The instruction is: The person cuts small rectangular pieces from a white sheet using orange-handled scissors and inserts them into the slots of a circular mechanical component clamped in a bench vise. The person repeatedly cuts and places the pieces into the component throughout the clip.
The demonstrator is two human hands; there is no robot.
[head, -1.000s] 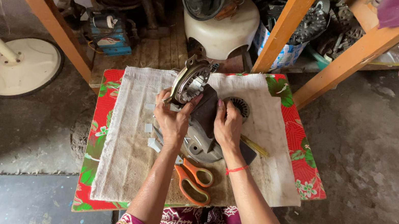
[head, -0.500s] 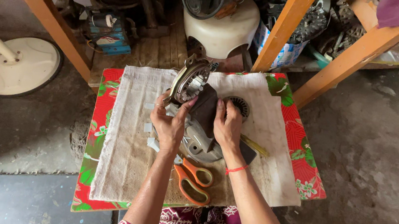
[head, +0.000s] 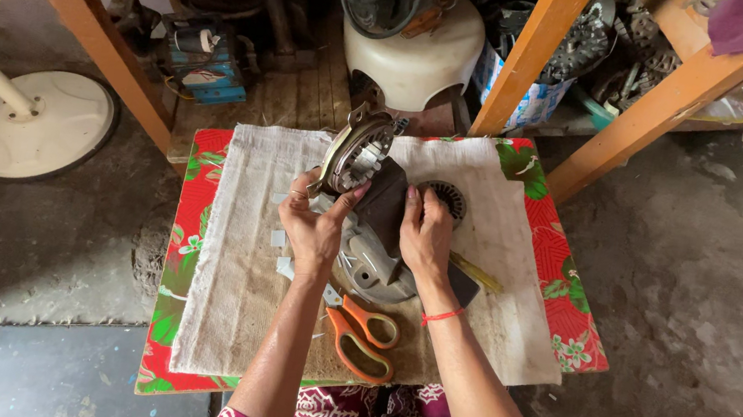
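Motor housing [head: 379, 238] — both hands' fingers [head: 417, 207] curled on.

Orange scissors [head: 362, 332] lay on the cloth [head: 226, 295] just below the fingers. A white fan base [head: 34, 121] sat well left of them, and a cream stool [head: 416, 52] stood above, beside a blue motor [head: 204, 67].

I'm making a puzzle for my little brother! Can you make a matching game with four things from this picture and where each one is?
Things:
1. scissors
2. fan base
3. stool
4. dark sheet

Places:
A. on the floor, far left
B. between the left hand and right hand
C. on the cloth, near the person
D. beyond the table, upside down

Pairs: 1-C, 2-A, 3-D, 4-B
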